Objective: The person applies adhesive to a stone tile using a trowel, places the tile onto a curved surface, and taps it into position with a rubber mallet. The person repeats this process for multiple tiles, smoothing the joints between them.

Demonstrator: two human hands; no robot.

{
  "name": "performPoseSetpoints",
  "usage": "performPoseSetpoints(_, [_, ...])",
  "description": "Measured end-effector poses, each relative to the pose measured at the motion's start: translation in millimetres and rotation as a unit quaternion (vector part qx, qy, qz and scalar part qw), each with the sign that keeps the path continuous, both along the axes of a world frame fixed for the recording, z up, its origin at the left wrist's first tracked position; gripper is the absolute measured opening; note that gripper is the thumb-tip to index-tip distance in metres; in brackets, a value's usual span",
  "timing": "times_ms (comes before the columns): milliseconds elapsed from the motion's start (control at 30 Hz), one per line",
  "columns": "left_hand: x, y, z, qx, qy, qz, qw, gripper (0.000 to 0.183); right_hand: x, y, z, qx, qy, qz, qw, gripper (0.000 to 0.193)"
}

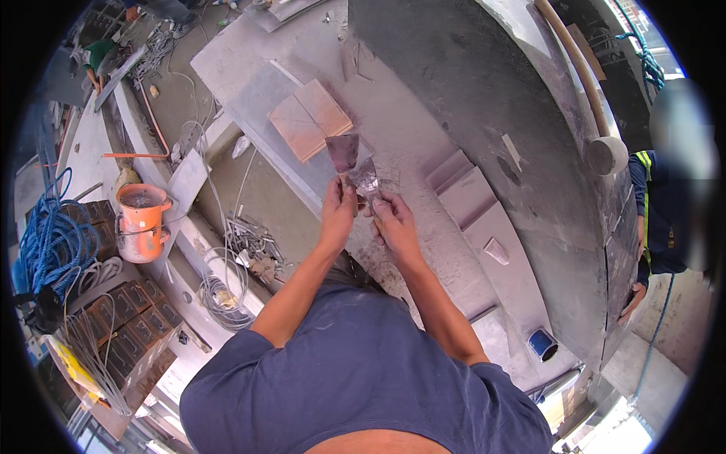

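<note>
My left hand [338, 216] grips the handle of a putty knife [342, 150], its wide metal blade pointing away from me. In my right hand [393, 223] is a second putty knife [364, 174], with whitish smears on its blade. The two blades are close together and overlap in the head view; whether they touch I cannot tell. Just beyond them, a pair of tan square slabs [308, 119] lies side by side on a grey board [265, 94]. My fingers partly hide both handles.
A large dark grey panel [484, 113] curves along the right, with a long-handled mallet [605, 151] on it. A person in a dark vest [669, 216] touches its edge. At left are an orange bucket [144, 234], blue rope [49, 242] and loose cables. A blue cup [542, 344] lies right.
</note>
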State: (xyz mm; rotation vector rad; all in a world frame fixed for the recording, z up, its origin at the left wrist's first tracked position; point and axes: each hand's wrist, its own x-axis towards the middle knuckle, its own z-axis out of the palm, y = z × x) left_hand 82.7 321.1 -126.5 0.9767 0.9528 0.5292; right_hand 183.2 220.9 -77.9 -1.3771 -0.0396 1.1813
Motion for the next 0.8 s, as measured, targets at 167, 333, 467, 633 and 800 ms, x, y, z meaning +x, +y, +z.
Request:
performPoseSetpoints(167, [17.6,6.8,-6.9,0.131,0.018,0.046,0.990,0.032,6.7,41.5,29.3,-0.030,0.020,-0.013,0.999,0.025])
performPoseSetpoints(333, [31.1,-4.7,19.3,0.075,-0.007,-0.010,0.997,0.036,22.7,68.6,37.0,-0.002,-0.008,-0.098,0.995,0.028])
performPoseSetpoints(467, [29.4,16.3,36.9,0.114,0.047,-0.022,0.992,0.035,24.3,61.8,40.0,-0.013,-0.020,-0.069,0.997,0.029])
performPoseSetpoints(633, [-9.7,1.5,-15.4,0.001,0.050,-0.055,0.997,0.030,35.1,70.1,23.2,-0.002,-0.137,-0.074,0.988,0.031])
performPoseSetpoints(800, [-52.4,-6.2,-86.3,-0.080,0.074,0.047,0.993,0.023,40.7,51.9,-14.4,-0.094,-0.510,0.121,0.846,0.038])
